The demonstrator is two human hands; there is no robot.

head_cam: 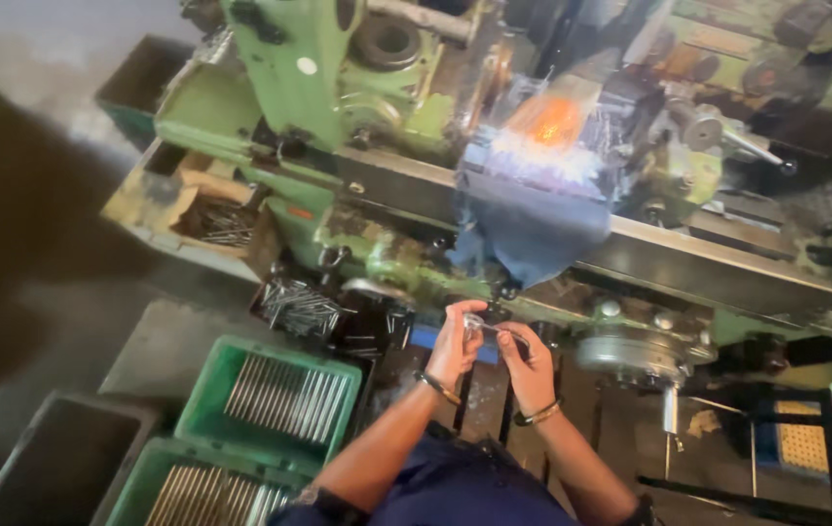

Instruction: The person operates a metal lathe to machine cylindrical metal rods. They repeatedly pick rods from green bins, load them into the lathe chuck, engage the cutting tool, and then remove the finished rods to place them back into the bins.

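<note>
Fingers (466, 321) pinch, seemingly, a metal rod (494, 329).

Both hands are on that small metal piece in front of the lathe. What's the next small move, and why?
Probably keep the left hand pinching the piece and let the right hand shift its grip: both hands share it in mid-air, and the crates of rods sit lower left.

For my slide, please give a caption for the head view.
Both hands hold a thin metal rod beside a green lathe.
</note>
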